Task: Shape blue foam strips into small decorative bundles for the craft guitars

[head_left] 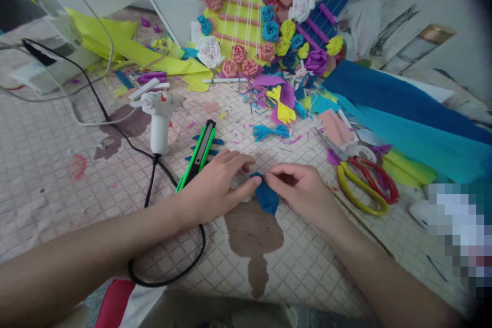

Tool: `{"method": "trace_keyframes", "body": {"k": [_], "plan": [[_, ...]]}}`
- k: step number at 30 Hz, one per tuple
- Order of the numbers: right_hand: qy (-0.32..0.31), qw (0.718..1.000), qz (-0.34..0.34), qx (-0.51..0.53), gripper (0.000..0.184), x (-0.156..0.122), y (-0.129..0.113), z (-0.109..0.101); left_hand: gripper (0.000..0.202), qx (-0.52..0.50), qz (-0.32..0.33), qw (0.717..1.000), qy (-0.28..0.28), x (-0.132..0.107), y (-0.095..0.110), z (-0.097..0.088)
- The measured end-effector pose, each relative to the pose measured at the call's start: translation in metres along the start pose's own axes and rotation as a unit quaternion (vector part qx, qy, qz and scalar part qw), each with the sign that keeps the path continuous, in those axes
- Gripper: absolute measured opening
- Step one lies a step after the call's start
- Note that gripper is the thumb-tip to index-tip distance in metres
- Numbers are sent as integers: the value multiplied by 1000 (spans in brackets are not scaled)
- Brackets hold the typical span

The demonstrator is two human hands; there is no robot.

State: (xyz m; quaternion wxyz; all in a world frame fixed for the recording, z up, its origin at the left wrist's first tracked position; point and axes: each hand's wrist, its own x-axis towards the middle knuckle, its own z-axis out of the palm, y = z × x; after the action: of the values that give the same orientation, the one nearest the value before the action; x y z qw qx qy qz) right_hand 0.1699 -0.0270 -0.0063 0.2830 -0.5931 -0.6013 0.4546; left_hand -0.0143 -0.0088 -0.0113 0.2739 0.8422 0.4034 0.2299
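Observation:
A small folded piece of dark blue crepe paper (268,197) is held just above the tablecloth, in front of me. My right hand (303,189) pinches its upper right edge between thumb and fingers. On its upper left corner lies the thumb of my left hand (219,182), whose other fingers curve over above it; their tips are partly hidden. Beside my left hand rests a green and black utility knife (200,151), with dark blue paper strips (216,140) under and around it. Scissors (361,179) with red and yellow handles lie right of my right hand.
A white glue gun (159,123) stands at the left, its black cable looping under my left forearm. Behind are a yellow paper-flowered guitar shape (242,15), a blue one (326,15), tied paper bundles (271,132), scraps and blue paper sheets (407,102). A thin stick (363,223) lies right.

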Motion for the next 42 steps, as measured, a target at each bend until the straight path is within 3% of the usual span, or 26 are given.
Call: {"method": "trace_keyframes", "body": {"k": [5,13,22,42], "plan": [[-22,999,23,41,25,-2,-2,0,14,-57,-16,998,-23,3,2,-5],[-50,998,12,24,14,-1,-3,0,11,-74,-19,997,-29,2,3,-6],[-88,993,57,48,14,0,-3,-1,12,-52,-38,997,-30,5,1,-6],[-79,996,33,19,14,4,2,0,13,-49,-37,998,-33,5,1,-6]]}}
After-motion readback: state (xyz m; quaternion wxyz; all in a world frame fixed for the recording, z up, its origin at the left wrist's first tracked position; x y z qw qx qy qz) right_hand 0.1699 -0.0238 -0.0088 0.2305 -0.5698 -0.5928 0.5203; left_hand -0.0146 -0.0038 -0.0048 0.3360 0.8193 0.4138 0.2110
